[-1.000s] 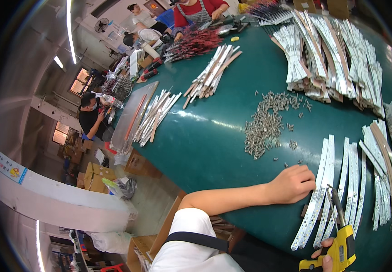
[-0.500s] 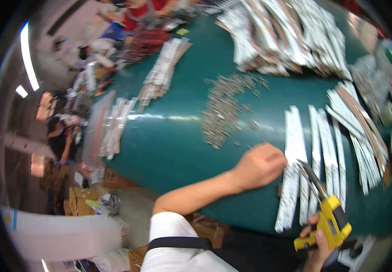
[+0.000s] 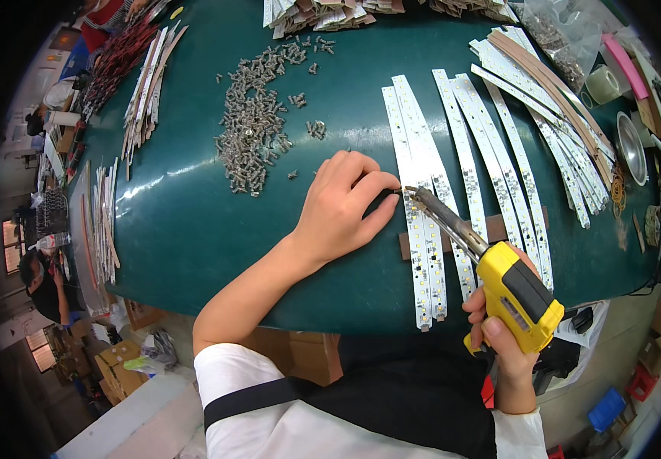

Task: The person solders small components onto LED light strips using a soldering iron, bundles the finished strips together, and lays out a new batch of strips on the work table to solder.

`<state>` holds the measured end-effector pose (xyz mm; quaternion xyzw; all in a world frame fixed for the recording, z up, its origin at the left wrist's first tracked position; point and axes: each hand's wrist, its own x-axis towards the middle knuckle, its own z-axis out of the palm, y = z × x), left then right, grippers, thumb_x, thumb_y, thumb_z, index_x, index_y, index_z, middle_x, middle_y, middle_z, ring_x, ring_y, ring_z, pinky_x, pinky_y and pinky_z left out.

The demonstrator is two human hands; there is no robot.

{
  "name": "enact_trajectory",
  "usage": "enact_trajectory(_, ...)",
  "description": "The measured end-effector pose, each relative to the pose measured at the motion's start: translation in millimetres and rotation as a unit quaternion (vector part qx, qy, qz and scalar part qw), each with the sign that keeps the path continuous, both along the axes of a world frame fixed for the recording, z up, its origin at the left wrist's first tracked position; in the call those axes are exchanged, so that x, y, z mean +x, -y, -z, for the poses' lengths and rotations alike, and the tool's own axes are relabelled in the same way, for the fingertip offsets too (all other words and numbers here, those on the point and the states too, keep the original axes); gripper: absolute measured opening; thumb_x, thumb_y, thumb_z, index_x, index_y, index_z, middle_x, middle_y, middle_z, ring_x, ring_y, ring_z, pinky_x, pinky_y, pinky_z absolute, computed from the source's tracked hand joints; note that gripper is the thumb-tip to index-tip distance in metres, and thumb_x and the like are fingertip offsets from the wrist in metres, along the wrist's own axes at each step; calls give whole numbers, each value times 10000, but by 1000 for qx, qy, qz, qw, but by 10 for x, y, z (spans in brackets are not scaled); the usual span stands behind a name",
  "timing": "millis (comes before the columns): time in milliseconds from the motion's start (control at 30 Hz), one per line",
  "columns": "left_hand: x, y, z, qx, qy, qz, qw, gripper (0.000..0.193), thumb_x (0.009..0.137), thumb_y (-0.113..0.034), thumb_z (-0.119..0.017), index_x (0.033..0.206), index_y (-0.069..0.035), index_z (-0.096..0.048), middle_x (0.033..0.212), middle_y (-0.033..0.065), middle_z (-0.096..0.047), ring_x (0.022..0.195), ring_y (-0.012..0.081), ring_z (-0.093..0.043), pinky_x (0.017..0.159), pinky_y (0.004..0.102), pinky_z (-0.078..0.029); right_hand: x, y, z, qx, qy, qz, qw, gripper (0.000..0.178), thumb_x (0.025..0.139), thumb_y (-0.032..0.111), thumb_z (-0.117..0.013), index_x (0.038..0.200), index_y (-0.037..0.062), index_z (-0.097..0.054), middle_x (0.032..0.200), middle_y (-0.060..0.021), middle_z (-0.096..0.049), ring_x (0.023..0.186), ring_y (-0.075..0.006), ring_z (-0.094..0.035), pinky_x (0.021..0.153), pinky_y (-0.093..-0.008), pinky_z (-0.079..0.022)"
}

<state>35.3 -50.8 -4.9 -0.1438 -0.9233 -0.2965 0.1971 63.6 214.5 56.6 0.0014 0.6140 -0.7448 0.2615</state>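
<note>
My right hand (image 3: 503, 336) grips a yellow and black soldering gun (image 3: 522, 294) with a finger near its trigger. Its dark metal tip meets the leftmost white LED strips (image 3: 424, 260) about midway along them. At that same spot, the fingertips of my left hand (image 3: 342, 199) are pinched around a small dark part; its exact kind is mostly hidden. More LED strips (image 3: 491, 164) lie side by side just to the right, dotted with tiny components. A brown bar (image 3: 494, 227) runs crosswise under the strips.
Small metal connectors (image 3: 254, 126) are heaped left of the strips. Stacked strips (image 3: 560, 130) lie at the right near a metal bowl (image 3: 632, 148) and a tape roll (image 3: 604, 84). Bundles of strips (image 3: 147, 99) sit far left. The green table's (image 3: 185, 260) front edge is close to me.
The view has shifted, so the table's contents appear further left and higher. The soldering gun's tip and my left fingertips have come together at the leftmost strips. The left hand is now pinched there.
</note>
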Motion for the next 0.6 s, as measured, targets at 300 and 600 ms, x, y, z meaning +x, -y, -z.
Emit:
enact_trajectory(300,-7,12,16,1,-13,4,1000,211,688,-33,-733,880,-65,-649,842,72,-537,780,249,-529,688,351,-424,-39,34,-50,4,-6,-19,1000,729,782,60,-650,1420,-3,-305,902,-180,-623,566,-93,-552,480,-189,-441)
enact_trajectory(600,-7,11,17,5,-16,5,1000,207,689,-32,-733,876,-63,-651,842,69,-539,778,242,-531,686,349,-422,-39,20,-109,22,8,-23,999,742,769,39,-652,1420,-7,-299,916,-173,-611,652,-122,-593,497,-207,-495)
